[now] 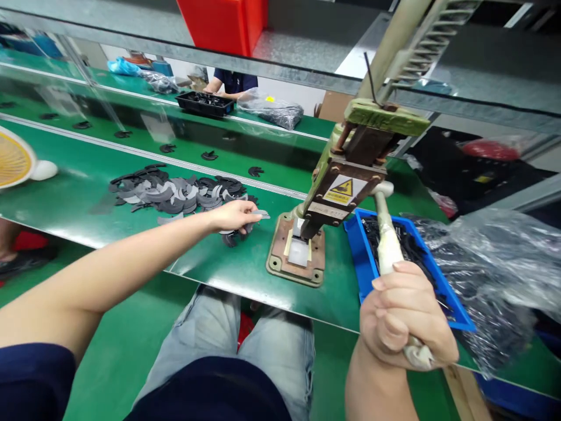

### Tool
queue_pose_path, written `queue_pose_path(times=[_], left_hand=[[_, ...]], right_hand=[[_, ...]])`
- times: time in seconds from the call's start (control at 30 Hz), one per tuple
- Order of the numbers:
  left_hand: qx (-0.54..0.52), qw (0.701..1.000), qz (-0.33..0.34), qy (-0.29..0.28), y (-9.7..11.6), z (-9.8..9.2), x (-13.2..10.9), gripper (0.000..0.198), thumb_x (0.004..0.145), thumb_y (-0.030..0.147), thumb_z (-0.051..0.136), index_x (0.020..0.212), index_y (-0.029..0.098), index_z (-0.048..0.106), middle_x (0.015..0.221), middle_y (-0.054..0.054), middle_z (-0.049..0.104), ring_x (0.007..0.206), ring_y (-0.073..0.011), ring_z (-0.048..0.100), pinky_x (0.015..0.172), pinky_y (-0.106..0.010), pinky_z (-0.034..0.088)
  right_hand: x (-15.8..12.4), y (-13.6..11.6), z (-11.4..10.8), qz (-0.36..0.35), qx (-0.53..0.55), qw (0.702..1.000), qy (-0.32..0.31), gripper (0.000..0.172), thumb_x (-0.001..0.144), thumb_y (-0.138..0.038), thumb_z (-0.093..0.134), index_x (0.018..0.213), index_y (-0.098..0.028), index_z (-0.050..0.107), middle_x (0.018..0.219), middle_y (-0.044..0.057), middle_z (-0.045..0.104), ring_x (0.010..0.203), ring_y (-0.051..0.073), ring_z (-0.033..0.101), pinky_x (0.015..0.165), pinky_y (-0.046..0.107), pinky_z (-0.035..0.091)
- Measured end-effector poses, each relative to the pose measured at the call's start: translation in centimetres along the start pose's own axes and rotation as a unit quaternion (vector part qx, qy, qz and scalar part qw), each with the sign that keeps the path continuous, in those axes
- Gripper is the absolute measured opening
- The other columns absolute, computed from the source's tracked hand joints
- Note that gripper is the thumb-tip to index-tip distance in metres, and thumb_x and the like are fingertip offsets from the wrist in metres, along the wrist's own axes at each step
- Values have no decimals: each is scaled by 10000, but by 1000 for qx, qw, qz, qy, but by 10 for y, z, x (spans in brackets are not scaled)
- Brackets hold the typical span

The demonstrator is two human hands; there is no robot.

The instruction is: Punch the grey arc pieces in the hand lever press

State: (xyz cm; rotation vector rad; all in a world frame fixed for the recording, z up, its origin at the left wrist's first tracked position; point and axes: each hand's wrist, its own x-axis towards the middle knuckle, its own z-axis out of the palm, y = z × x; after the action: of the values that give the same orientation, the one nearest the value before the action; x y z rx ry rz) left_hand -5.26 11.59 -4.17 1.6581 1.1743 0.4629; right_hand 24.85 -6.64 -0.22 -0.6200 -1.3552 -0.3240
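At the bottom centre of the frame are my jeans (175,345), up against the near edge of the green table (210,263). At lower right my right hand (407,316) is wrapped tightly round the lever (388,240), whose pale shaft slants up to the press (350,175). Just behind that hand sits a blue tray (456,318) holding black parts (412,240), with a clear plastic bag (504,263) crumpled along its right side. Near the middle of the frame, my left hand (236,216) has a thin grey piece (262,214) pinched in its fingers, one end sticking out towards the press, just left of its base plate (280,257). Some dark pieces (228,238) show right below those fingers; I cannot tell whether I touch them. On the base plate lies a pale block (298,251), and the press head above it carries a yellow warning label (343,188). Left of my left hand, a loose pile of curved grey and black pieces (175,193) spreads over the table. Past a metal rail (197,165), more black pieces (209,155) lie spaced out in a row on a green strip. Farther off, at upper centre, a person in a dark shirt (241,82) sits behind a black tray (182,100); a red bin (223,23) stands on the shelf overhead.
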Motion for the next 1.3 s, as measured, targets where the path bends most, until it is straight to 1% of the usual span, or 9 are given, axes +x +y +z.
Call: queue_pose_path(times=[0.07,0.17,0.3,0.47,0.67,0.87,1.0,1.17,1.3], left_hand=[[-118,992,-32,19,5,38,4,343,913,495,717,838,191,578,664,18,611,564,-119,599,534,-226,499],[-191,980,-46,37,13,81,15,278,973,373,684,815,161,600,648,20,620,502,-73,550,491,-181,465],[-193,979,-55,19,21,105,27,252,988,288,692,817,153,567,594,11,646,451,-63,554,488,-165,463],[-132,989,-59,-28,27,110,36,258,980,360,718,937,167,553,561,4,660,442,-104,614,463,-170,474],[-38,993,-58,-91,40,104,50,214,966,300,728,1057,173,581,574,43,638,466,-116,651,466,-159,498],[-1,986,-123,-109,60,102,57,216,950,233,727,1125,163,623,635,35,651,468,-109,649,473,-167,521],[15,986,-125,-113,66,101,54,291,938,226,729,1202,151,631,638,27,648,455,-108,643,487,-170,539],[-38,987,-110,-114,56,101,49,422,964,328,701,1332,176,563,723,-6,693,502,-136,688,518,-207,597],[-94,981,-127,-112,44,101,46,423,940,376,727,1270,154,584,751,-40,709,596,-185,742,564,-248,638]], right_hand=[[1,-1,-3,2,3,1000,-10,414,904,-343,665,570,-215,456,560,-63,573,588,144,637,827,495,566],[2,-3,-7,11,6,999,-35,395,909,-337,675,588,-208,486,587,-56,594,626,145,654,857,503,565],[2,-5,-7,16,12,999,-42,382,912,-315,677,599,-201,490,595,-57,596,636,140,650,872,504,559],[1,-7,-5,23,14,999,-34,393,925,-332,665,602,-205,482,599,-65,583,640,133,643,872,492,561],[0,-8,-3,34,12,999,-27,404,937,-334,651,602,-202,468,601,-66,575,636,125,641,882,482,564],[0,-2,9,4,28,999,35,469,933,-327,634,552,-197,393,561,-71,536,568,102,599,807,434,544],[2,-2,12,-11,31,998,54,439,908,-295,640,560,-196,390,543,-78,505,542,97,577,789,427,534],[3,-6,-1,19,12,999,-28,345,907,-297,627,612,-206,473,593,-66,568,630,124,640,850,480,567],[3,-6,-10,13,10,998,-56,329,904,-303,636,624,-204,493,607,-61,587,660,133,660,862,505,567]])
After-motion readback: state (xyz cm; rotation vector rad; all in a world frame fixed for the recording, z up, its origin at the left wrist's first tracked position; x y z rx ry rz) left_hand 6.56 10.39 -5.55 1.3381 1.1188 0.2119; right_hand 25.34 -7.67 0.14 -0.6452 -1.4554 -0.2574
